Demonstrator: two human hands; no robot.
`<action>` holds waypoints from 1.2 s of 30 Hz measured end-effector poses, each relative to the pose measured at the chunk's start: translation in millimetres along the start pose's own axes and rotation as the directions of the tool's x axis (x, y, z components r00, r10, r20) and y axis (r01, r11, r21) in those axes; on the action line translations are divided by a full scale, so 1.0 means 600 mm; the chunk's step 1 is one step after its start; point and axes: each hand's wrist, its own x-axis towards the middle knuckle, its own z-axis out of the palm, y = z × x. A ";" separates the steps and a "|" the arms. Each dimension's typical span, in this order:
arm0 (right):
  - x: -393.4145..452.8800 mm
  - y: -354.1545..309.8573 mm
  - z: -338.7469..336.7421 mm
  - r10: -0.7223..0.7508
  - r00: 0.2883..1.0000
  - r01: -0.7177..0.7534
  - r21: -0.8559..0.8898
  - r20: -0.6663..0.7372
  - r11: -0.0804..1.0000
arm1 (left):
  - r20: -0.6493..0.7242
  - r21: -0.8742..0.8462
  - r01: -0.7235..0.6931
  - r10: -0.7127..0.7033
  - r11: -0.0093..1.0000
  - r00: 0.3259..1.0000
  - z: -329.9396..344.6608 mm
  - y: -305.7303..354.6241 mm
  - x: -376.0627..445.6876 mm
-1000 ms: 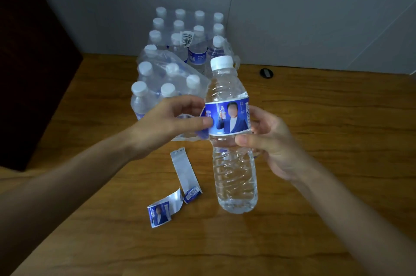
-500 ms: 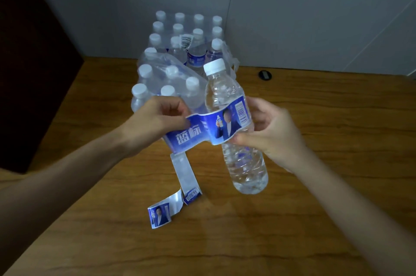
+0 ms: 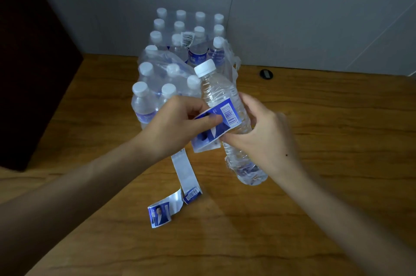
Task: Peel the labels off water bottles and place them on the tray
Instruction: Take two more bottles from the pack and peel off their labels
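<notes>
My right hand [image 3: 263, 136] grips a clear water bottle [image 3: 221, 95] with a white cap, tilted with the cap up and to the left, above the wooden table [image 3: 315, 163]. Its blue label [image 3: 216, 125] is partly peeled: one end with a barcode still lies on the bottle, the loose part hangs down. My left hand [image 3: 177, 125] pinches that loose part with thumb and fingers. A peeled label strip [image 3: 183, 170] and a second curled label [image 3: 161, 211] lie on the table in front of the bottle. No tray is in view.
A shrink-wrapped pack of several white-capped bottles [image 3: 180, 46], torn open at the front, stands against the grey wall. A small black round object [image 3: 266, 73] sits on the table at the back right. A dark cabinet side [image 3: 29, 73] rises at the left.
The bottle has tilted further to the left. My left hand, which had pulled the label out into a long strip, has come back close to the bottle and holds the label bunched up.
</notes>
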 end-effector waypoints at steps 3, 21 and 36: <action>0.002 0.003 -0.001 0.000 1.000 0.000 0.009 0.008 1.000 | -0.008 0.022 -0.070 0.070 0.997 0.997 0.001 -0.003 -0.003; 0.006 0.030 -0.009 0.215 0.976 -0.191 0.373 -0.024 0.908 | 0.044 0.697 0.092 -0.171 0.711 0.984 -0.045 -0.168 -0.014; -0.004 0.024 0.036 0.159 0.987 -0.162 0.352 0.038 0.922 | -0.036 -0.214 0.088 -0.098 0.973 0.995 0.011 -0.045 -0.006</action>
